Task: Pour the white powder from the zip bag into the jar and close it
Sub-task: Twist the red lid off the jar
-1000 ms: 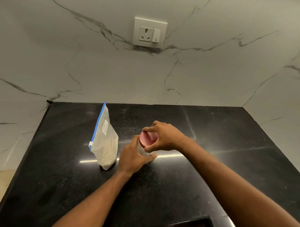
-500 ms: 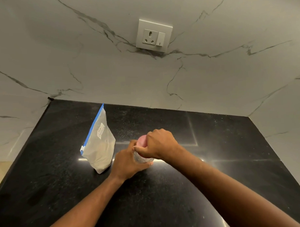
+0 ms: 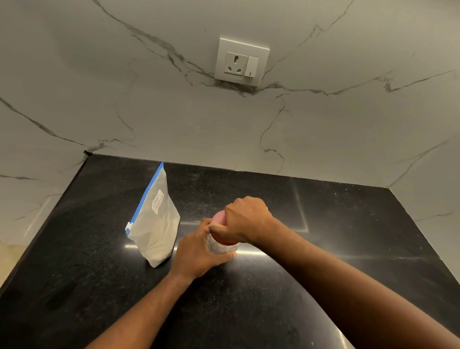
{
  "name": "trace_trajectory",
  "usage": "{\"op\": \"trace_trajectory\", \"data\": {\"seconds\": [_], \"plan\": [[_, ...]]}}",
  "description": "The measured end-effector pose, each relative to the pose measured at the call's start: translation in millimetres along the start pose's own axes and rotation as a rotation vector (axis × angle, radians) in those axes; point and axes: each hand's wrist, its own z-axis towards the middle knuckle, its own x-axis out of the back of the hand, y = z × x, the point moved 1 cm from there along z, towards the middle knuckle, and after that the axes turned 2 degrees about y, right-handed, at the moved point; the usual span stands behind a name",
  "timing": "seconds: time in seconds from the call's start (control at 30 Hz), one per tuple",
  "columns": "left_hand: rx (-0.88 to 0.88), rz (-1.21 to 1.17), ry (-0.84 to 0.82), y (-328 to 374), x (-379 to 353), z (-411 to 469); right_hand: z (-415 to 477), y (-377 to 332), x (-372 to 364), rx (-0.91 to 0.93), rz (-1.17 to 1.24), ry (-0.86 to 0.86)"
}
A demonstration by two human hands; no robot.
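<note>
Head cam: L hand [image 3: 197, 253] grips clear jar [image 3: 219, 246] on black counter [image 3: 356, 235]; R hand [image 3: 247, 219] clamps pink lid [image 3: 219, 219]. Zip bag [image 3: 156, 224] upright just left, sealed.

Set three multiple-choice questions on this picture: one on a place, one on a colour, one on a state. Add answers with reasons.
1. Where does the zip bag stand?
A. left of the jar
B. right of the jar
C. inside the jar

2. What colour is the jar's lid?
A. green
B. pinkish red
C. black

3. The lid is:
A. lying beside the bag
B. under the bag
C. on the jar, held

Answers:
1 A, the bag stands to the jar's left.
2 B, pinkish red shows beside the right-hand grip.
3 C, that grip clasps the lid atop the jar; the left-hand grip holds the jar's body.
</note>
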Motion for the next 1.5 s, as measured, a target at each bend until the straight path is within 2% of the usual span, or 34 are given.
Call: {"op": "trace_trajectory", "data": {"seconds": [0.1,0.2,0.3,0.37,0.43,0.5,0.63,0.73,0.8,0.9,1.03,1.13,1.3,1.4,1.5], "plan": [[0.004,0.003,0.009,0,-1,-1,1,1,1,0.059,0.199,-0.091],[-0.012,-0.017,0.01,-1,-1,-2,1,4,12,0.275,0.239,-0.2],[-0.032,-0.028,-0.004,0,-1,-2,1,9,21,0.323,0.405,-0.13],[-0.02,-0.028,0.006,3,-1,-3,1,9,19,0.212,0.299,-0.006],[0.0,-0.023,0.005,7,0,-4,0,5,7,0.066,0.076,0.008],[0.015,-0.025,-0.006,9,1,-4,0,-1,-4,0.037,0.033,-0.007],[0.023,-0.03,-0.019,9,2,-5,-1,9,1,0.242,0.115,-0.077],[0.016,0.007,-0.016,11,2,-5,-10,12,0,0.384,0.009,0.048],[0.006,0.026,-0.013,12,3,-4,-17,17,-2,0.42,0.052,0.15],[0.01,0.036,0.006,15,4,-6,-30,46,-12,0.243,0.365,0.32],[0.044,0.033,0.04,21,2,-11,-54,74,-69,-0.215,0.755,0.56],[0.066,0.008,0.041,23,0,-11,-62,69,-128,-0.418,0.944,0.526],[0.113,-0.003,0.02,29,0,-9,-60,53,-185,-0.565,0.908,0.425],[0.145,-0.037,0.0,32,0,-8,-59,47,-194,-0.522,0.763,0.357],[0.179,-0.065,-0.041,37,1,-7,-61,46,-185,-0.482,0.749,0.359]]}}
